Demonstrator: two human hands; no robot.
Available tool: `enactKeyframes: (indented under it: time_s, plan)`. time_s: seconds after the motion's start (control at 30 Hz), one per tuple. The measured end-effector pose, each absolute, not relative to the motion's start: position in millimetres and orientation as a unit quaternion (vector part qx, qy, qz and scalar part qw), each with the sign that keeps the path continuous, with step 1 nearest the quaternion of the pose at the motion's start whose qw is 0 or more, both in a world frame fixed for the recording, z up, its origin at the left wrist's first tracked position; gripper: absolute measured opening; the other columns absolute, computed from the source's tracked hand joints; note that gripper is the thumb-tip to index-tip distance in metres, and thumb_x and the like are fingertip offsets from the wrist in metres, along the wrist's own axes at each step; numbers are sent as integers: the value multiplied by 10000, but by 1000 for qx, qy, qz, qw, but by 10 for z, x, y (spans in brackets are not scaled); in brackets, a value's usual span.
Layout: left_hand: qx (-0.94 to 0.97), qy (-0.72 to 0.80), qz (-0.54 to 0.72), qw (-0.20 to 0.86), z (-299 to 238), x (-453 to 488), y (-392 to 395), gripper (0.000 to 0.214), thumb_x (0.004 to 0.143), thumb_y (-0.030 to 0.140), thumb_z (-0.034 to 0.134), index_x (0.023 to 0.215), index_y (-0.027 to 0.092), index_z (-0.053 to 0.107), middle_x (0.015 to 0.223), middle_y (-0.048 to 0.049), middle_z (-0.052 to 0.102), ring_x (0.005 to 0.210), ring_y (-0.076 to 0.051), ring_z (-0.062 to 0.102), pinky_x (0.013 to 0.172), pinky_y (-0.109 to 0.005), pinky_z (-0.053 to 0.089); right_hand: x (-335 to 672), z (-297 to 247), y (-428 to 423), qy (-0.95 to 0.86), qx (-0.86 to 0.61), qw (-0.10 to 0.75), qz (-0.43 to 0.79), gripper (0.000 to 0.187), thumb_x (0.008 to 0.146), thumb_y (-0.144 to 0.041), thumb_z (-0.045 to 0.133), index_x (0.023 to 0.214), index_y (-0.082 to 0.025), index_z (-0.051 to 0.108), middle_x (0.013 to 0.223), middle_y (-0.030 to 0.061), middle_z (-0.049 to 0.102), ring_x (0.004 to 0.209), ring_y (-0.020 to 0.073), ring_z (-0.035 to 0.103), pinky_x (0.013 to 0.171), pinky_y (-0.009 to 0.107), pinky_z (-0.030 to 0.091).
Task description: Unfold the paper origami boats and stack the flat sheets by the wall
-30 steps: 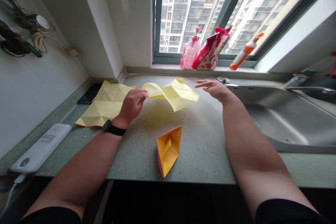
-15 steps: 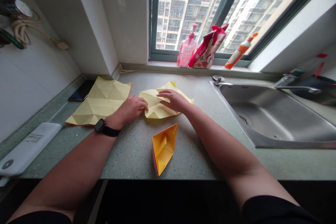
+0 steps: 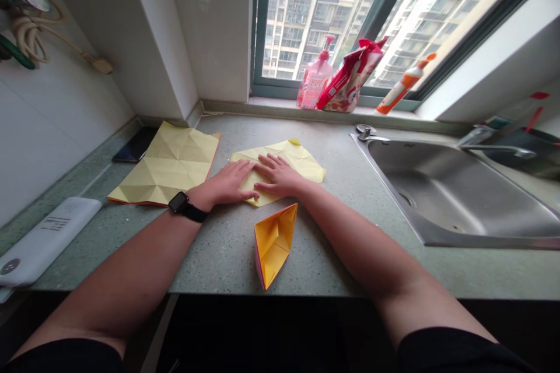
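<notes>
A creased sheet of pale yellow paper (image 3: 301,162) lies on the counter with its corners folded in. My left hand (image 3: 231,182) rests flat on its left side, fingers stretched out. Close beside it, my right hand (image 3: 279,175) presses on the middle of the sheet with fingers spread; the fingertips of both hands nearly meet. The hands cover part of the paper. Nearer to me stands a folded orange paper boat (image 3: 275,245), which neither hand touches. To the left of my left hand lies more creased yellow paper (image 3: 170,163) with an orange edge underneath.
A dark phone (image 3: 135,144) lies partly under the left paper. A white power bank (image 3: 50,239) is at the counter's left edge. On the right is a steel sink (image 3: 464,192). A pink pump bottle (image 3: 314,83), a red bag (image 3: 350,78) and an orange-white bottle (image 3: 402,88) line the windowsill.
My left hand has moved right and flattened onto the sheet. My right hand has come down from above it, and the sheet lies flatter. The paper boat stays put.
</notes>
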State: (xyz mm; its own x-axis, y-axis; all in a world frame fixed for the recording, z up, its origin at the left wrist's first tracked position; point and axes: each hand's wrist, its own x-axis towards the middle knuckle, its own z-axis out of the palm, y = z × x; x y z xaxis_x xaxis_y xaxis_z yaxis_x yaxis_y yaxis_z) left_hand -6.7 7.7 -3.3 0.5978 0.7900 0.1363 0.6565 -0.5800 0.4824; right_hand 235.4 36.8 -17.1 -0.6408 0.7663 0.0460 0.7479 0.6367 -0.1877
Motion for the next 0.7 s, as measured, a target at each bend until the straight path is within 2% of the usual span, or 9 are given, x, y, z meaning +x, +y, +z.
enactKeyframes:
  time_s: [0.1, 0.2, 0.4, 0.57, 0.7]
  plan:
    - [869, 441, 103, 201, -27, -112, 97, 1201, 741, 774, 826, 1702, 175, 425, 1806, -238, 311, 1680, -477, 253, 1357, -581, 215, 2348, -182, 390, -898, -429, 60, 70, 832, 1017, -773, 546, 1712, -323, 464, 1819, 91, 349, 1694, 413, 273, 1377, 623, 208]
    - [869, 454, 40, 191, 13, -136, 84, 1344, 712, 874, 772, 1756, 157, 321, 1843, -253, 155, 1710, -492, 112, 1363, -596, 145, 2340, -189, 455, -889, -450, 57, 67, 827, 1034, -789, 477, 1721, -332, 440, 1826, 85, 334, 1703, 413, 244, 1372, 643, 197]
    - [859, 481, -7, 175, 112, -115, 34, 1370, 682, 929, 743, 1774, 229, 303, 1860, -217, 82, 1704, -536, 50, 1342, -668, 128, 2413, -190, 707, -846, -525, 61, 67, 845, 1048, -785, 407, 1722, -276, 436, 1830, 104, 331, 1704, 404, 243, 1383, 584, 191]
    - [841, 511, -69, 163, 225, -74, -4, 1421, 665, 975, 703, 1796, 258, 228, 1872, -163, 5, 1711, -518, 12, 1359, -624, 133, 2573, -158, 926, -796, -601, 44, 58, 891, 1063, -766, 363, 1737, -186, 390, 1841, 144, 290, 1710, 369, 237, 1386, 517, 182]
    - [838, 515, -90, 158, 277, -58, -26, 1419, 678, 992, 674, 1803, 277, 188, 1873, -139, -28, 1717, -497, -1, 1366, -602, 131, 2706, -128, 1015, -764, -643, 27, 57, 892, 1075, -741, 322, 1759, -168, 331, 1854, 153, 239, 1717, 357, 213, 1385, 525, 176]
